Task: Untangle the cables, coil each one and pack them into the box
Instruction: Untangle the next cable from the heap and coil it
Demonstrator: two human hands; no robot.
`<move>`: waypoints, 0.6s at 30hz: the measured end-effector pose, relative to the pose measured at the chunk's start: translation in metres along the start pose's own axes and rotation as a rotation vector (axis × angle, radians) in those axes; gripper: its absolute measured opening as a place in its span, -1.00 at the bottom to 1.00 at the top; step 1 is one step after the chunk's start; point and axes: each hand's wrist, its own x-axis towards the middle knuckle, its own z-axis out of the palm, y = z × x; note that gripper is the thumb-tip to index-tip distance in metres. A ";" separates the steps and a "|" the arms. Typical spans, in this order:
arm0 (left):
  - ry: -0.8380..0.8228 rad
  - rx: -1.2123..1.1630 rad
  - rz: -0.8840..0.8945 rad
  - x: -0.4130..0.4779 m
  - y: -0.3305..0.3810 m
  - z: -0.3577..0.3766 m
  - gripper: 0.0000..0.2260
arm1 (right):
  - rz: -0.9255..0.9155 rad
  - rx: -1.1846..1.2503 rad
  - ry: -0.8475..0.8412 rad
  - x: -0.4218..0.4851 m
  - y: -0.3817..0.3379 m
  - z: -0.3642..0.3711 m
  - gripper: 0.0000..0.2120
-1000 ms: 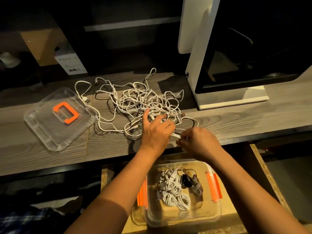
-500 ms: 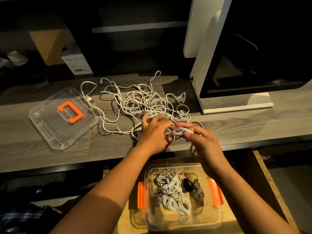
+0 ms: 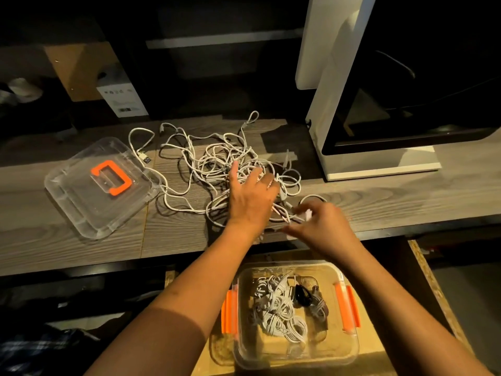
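My left hand (image 3: 252, 198) presses spread fingers on the cable tangle (image 3: 206, 164); my right hand (image 3: 322, 229) pinches a white cable end (image 3: 307, 213).

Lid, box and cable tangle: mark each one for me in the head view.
Lid (image 3: 81, 210): head view, on the clear plastic below and left of its orange handle.
Box (image 3: 337, 347): head view, on the bare bottom by its near right corner.
Cable tangle (image 3: 214, 161): head view, on the dense white loops mid-heap.

Right hand (image 3: 322, 226) fingertips blurred, cable tangle (image 3: 217, 169) partly under left hand (image 3: 252, 196), white appliance (image 3: 333, 104) cropped
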 end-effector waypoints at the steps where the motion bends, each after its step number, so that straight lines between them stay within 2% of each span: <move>1: 0.037 -0.017 0.032 -0.002 0.002 0.001 -0.75 | -0.021 -0.263 -0.043 0.006 0.002 0.005 -0.84; 2: 0.050 -0.028 0.056 -0.004 0.004 0.002 -0.78 | -0.027 -0.433 -0.069 0.011 0.003 0.010 -0.82; 3: 0.057 -0.040 0.063 -0.007 0.004 0.003 -0.79 | -0.018 -0.503 -0.089 0.015 0.004 0.013 -0.80; 5: 0.058 -0.062 0.035 -0.012 -0.001 0.006 -0.77 | -0.017 -0.420 -0.087 0.021 0.007 0.012 -0.79; 7: 0.027 -0.089 -0.037 -0.013 -0.006 0.008 -0.72 | -0.062 -0.205 -0.045 0.020 0.008 0.009 -0.79; 10: 0.020 -0.111 -0.164 -0.009 -0.007 0.010 -0.70 | -0.116 0.358 0.046 0.008 -0.005 0.013 -0.85; 12: 0.033 -0.127 -0.235 -0.006 -0.005 0.012 -0.72 | -0.033 0.768 0.085 -0.004 -0.017 0.019 -0.82; 14: 0.027 -0.130 -0.272 -0.005 -0.002 0.014 -0.79 | 0.084 1.073 0.130 -0.012 -0.026 0.025 -0.78; 18: -0.038 -0.064 -0.176 0.002 0.002 0.009 -0.76 | 0.097 1.271 0.291 -0.017 -0.029 0.028 -0.75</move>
